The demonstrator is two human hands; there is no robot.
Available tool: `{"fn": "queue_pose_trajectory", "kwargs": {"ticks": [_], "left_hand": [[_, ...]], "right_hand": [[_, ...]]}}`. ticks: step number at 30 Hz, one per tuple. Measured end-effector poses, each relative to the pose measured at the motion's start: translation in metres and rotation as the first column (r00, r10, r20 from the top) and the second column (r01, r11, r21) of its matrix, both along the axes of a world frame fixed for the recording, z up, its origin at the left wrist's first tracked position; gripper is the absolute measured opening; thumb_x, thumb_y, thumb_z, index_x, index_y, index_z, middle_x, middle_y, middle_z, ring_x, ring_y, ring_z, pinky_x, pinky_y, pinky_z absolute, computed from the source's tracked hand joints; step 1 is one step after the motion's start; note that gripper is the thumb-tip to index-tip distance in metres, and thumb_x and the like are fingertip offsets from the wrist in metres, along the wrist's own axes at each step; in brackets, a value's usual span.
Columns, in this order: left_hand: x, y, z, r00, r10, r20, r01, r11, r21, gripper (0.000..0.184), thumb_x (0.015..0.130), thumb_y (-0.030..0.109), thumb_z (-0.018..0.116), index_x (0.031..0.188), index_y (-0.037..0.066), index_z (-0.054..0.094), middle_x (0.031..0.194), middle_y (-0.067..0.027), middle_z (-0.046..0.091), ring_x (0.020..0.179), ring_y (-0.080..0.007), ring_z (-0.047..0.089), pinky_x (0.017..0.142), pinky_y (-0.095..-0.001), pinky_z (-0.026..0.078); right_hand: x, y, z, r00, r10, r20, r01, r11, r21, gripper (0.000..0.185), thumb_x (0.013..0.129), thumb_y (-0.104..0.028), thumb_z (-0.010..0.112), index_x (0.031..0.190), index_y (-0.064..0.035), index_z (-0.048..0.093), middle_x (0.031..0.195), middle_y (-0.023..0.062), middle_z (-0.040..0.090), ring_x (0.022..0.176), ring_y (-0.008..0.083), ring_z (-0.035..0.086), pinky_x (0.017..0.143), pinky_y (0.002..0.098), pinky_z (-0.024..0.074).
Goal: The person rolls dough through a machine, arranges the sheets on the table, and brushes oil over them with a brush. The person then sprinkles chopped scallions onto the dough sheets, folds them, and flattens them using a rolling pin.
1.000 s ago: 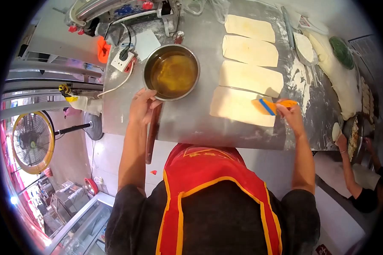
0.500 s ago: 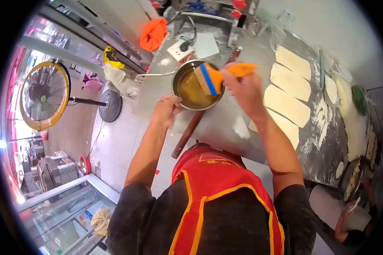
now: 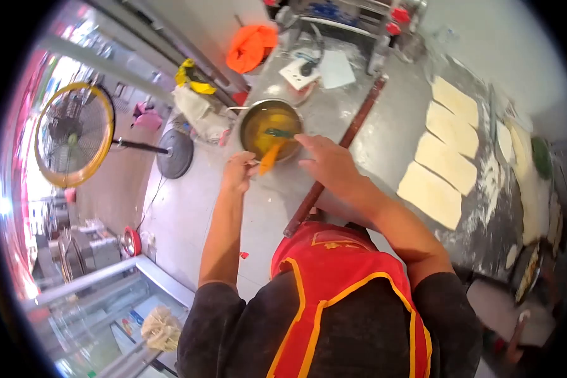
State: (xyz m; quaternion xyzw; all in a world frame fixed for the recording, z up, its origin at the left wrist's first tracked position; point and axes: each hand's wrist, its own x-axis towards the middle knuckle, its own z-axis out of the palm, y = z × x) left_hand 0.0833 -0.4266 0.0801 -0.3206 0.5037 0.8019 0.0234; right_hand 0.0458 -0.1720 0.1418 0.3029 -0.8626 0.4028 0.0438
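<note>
A metal bowl (image 3: pixel 243 133) holding yellowish liquid is at the table's left edge. My left hand (image 3: pixel 238 171) pinches its near-left rim. The pastry brush (image 3: pixel 269 159) rests in the bowl, its orange handle leaning over the near rim. A dark green piece (image 3: pixel 280 133) also shows in the bowl; I cannot tell whether it belongs to the brush. My right hand (image 3: pixel 329 161) is at the bowl's right rim, fingers stretched out and thumb apart, apparently holding nothing. Under the right forearm runs a long reddish-brown rod (image 3: pixel 363 116).
Several flat dough sheets (image 3: pixel 438 192) lie in a row on the metal table (image 3: pixel 384 157), with scattered flour (image 3: pixel 490 183) beside them. Toward the back are a white power strip (image 3: pixel 298 74) and an orange cloth (image 3: pixel 252 47). A fan (image 3: pixel 74 135) stands left; a glass case (image 3: pixel 101 315) is lower left.
The bowl has shifted left relative to the rod, with my left hand still at its rim. My right hand has let go of the brush, which now rests in the bowl.
</note>
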Motion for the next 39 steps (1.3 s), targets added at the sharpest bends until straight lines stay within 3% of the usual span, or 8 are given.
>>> {"fn": "queue_pose_trajectory", "kwargs": {"ticks": [4,11,17,22,29,30,33,39], "left_hand": [[-0.011,-0.033,-0.033,1.000,-0.001,-0.013,0.002,1.000,0.025,0.007,0.079,0.003,0.059,0.073,0.006,0.055,0.067,-0.0037,0.053,0.058,-0.0133,0.051,0.047,-0.0273,0.041],[-0.016,-0.043,-0.026,0.996,-0.068,-0.050,0.071,0.996,0.051,0.003,0.084,0.004,0.058,0.083,0.001,0.058,0.080,-0.0077,0.058,0.072,-0.0190,0.060,0.059,-0.0291,0.055],[0.005,-0.009,0.004,0.996,0.087,-0.006,-0.086,0.980,-0.182,0.031,0.093,0.024,0.057,0.109,-0.003,0.053,0.103,-0.0141,0.060,0.094,-0.0261,0.063,0.078,-0.0336,0.055],[0.061,0.058,0.000,0.934,0.349,-0.072,-0.346,0.839,-0.420,0.031,0.096,0.030,0.052,0.106,0.001,0.049,0.111,-0.0170,0.060,0.104,-0.0276,0.060,0.086,-0.0370,0.052],[0.077,0.202,0.017,0.997,-0.038,-0.062,0.016,0.946,-0.324,0.020,0.097,0.023,0.049,0.097,0.004,0.052,0.106,-0.0140,0.063,0.091,-0.0187,0.062,0.078,-0.0315,0.051],[0.075,0.213,0.020,0.993,-0.090,-0.075,0.062,0.948,-0.313,0.020,0.097,0.024,0.050,0.097,0.004,0.052,0.105,-0.0136,0.063,0.091,-0.0184,0.062,0.078,-0.0311,0.051],[0.072,0.230,0.029,0.980,-0.185,-0.075,0.154,0.941,-0.301,0.021,0.098,0.025,0.050,0.097,0.004,0.052,0.105,-0.0127,0.063,0.092,-0.0177,0.062,0.078,-0.0305,0.050],[0.074,0.226,0.023,0.975,-0.223,-0.026,0.204,0.928,-0.311,0.022,0.098,0.026,0.050,0.097,0.005,0.052,0.103,-0.0127,0.064,0.091,-0.0179,0.063,0.078,-0.0302,0.050]], "right_hand": [[0.024,0.121,-0.031,0.813,-0.422,0.401,0.490,0.868,-0.080,0.039,0.080,-0.013,0.066,0.117,-0.0058,0.057,0.099,0.0095,0.062,0.080,0.0187,0.060,0.072,0.0321,0.0498],[0.134,0.387,-0.131,0.132,-0.968,-0.214,0.914,0.036,0.403,0.048,0.075,-0.022,0.073,0.111,0.0042,0.057,0.107,0.0184,0.063,0.099,0.0303,0.059,0.088,0.0385,0.0453],[0.123,0.449,-0.170,0.034,-0.842,0.538,0.940,0.211,0.269,0.037,0.076,-0.020,0.072,0.105,0.0003,0.061,0.088,0.0080,0.064,0.080,0.0159,0.060,0.071,0.0293,0.0482],[0.102,0.403,-0.112,0.385,-0.850,0.361,0.886,0.449,0.113,0.026,0.080,-0.012,0.067,0.101,0.0016,0.061,0.089,0.0089,0.064,0.081,0.0156,0.060,0.072,0.0287,0.0485],[0.035,0.301,-0.165,0.469,-0.718,0.514,0.863,0.497,-0.094,0.020,0.083,-0.013,0.064,0.099,-0.0024,0.066,0.085,0.0092,0.066,0.074,0.0148,0.061,0.069,0.0280,0.0493],[0.040,0.285,-0.154,0.598,-0.715,0.361,0.792,0.596,-0.131,0.018,0.081,-0.014,0.062,0.096,-0.0038,0.066,0.086,0.0142,0.066,0.077,0.0264,0.064,0.073,0.0334,0.0496],[0.065,0.276,-0.133,0.758,-0.573,0.314,0.616,0.786,-0.053,0.015,0.084,-0.013,0.063,0.094,-0.0017,0.066,0.081,0.0081,0.065,0.069,0.0144,0.061,0.066,0.0270,0.0490],[0.041,0.287,-0.153,0.522,-0.752,0.403,0.848,0.509,-0.149,0.013,0.086,-0.013,0.061,0.094,-0.0038,0.066,0.085,0.0086,0.066,0.069,0.0151,0.061,0.066,0.0294,0.0508]]}}
